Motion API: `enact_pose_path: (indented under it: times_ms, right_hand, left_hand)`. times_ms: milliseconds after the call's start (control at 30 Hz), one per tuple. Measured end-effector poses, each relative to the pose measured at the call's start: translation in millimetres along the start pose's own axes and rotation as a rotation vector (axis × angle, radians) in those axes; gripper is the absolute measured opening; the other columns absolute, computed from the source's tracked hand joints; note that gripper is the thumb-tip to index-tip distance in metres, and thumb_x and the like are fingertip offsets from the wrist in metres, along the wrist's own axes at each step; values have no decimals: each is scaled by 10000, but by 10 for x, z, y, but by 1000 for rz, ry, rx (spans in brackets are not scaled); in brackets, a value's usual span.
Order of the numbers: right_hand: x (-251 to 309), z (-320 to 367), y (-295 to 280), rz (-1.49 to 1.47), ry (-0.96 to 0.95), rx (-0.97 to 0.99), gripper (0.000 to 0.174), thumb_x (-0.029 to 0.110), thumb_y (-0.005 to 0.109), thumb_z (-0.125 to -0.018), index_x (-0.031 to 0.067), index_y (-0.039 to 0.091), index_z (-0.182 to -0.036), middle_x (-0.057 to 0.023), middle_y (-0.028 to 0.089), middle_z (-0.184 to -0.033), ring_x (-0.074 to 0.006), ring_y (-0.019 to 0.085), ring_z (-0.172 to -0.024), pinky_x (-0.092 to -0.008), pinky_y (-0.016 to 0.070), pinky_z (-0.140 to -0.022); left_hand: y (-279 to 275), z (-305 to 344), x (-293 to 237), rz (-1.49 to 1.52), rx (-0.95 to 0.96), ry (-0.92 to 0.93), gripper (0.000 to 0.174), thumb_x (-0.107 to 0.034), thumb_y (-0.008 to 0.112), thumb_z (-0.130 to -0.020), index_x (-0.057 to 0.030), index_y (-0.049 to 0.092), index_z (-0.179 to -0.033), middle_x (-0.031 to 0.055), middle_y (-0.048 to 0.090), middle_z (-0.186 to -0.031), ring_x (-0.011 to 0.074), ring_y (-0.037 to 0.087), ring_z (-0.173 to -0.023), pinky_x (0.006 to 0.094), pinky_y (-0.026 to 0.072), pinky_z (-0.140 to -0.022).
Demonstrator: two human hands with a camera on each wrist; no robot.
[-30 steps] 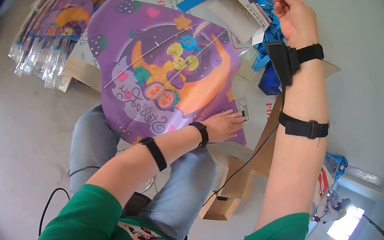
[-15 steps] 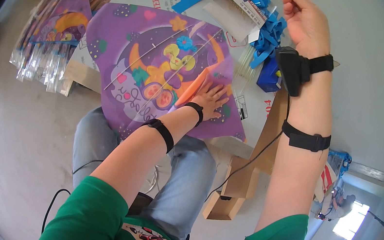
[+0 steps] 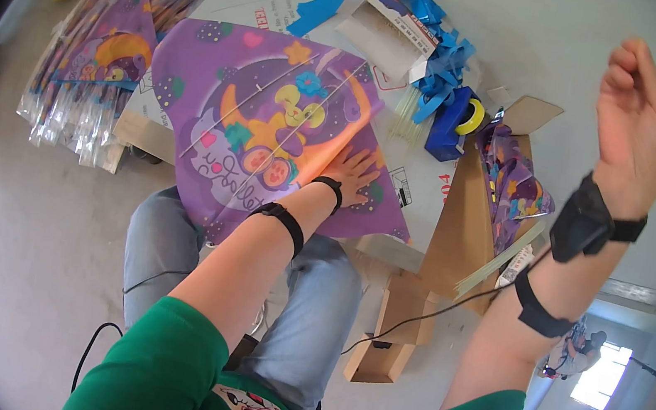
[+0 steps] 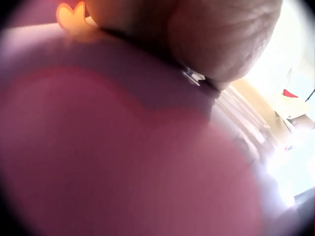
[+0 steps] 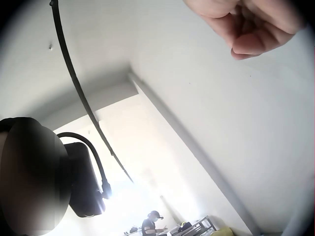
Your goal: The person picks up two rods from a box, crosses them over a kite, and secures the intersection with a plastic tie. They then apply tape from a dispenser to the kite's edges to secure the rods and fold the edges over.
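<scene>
A purple kite sheet (image 3: 187, 76), printed with a cartoon figure on an orange moon, lies over the table's near edge. Two thin pale rods (image 3: 227, 114) run slantwise across it. My left hand (image 3: 351, 176) rests flat with spread fingers on its right part. The left wrist view is mostly blurred pink and purple print below the edge of that hand (image 4: 221, 39). My right hand (image 3: 635, 122) is raised at the far right, away from the kite. Its fingers are curled in the right wrist view, with nothing visible between them (image 5: 246, 29).
A blue tape dispenser (image 3: 445, 133) with a yellow roll (image 3: 471, 118) stands right of the kite. Behind are blue ribbons (image 3: 448, 63) and an open white box (image 3: 380, 40). A cardboard box (image 3: 459, 223) holds folded purple kites (image 3: 507, 180). Bagged kites (image 3: 88, 62) are stacked left.
My right hand has swung right and down, away from the ribbons, uncovering the dispenser and cardboard box. My left hand moved up from the kite's lower edge onto its printed area.
</scene>
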State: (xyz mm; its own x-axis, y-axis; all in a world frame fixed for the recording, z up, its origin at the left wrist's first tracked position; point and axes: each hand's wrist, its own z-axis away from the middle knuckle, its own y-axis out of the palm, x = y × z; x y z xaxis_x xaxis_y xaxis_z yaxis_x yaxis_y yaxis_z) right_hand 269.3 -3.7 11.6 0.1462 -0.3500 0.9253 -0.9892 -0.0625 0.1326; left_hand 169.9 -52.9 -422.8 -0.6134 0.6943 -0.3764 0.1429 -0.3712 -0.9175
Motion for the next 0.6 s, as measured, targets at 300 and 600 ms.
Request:
enact_pose_path:
  times_ms: [300, 600]
  right_hand:
    - [739, 1139, -334, 248, -12, -115, 126, 84, 524, -925, -21, 540, -992, -48, 504, -866, -83, 450, -748, -178, 370, -607]
    - [809, 2079, -862, 163, 60, -346, 95, 94, 520, -928, 6, 540, -959, -33, 479, -819, -78, 437, -698, -167, 345, -551]
  left_hand:
    - [-432, 333, 397, 562, -270, 120, 632, -355, 525, -895, -152, 265, -1435, 130, 236, -1489, 288, 198, -1386, 393, 203, -1117]
    - [-458, 987, 904, -36, -86, -478, 688, -514, 457, -882, -200, 237, -1453, 163, 127, -1517, 308, 71, -1414, 504, 93, -1120]
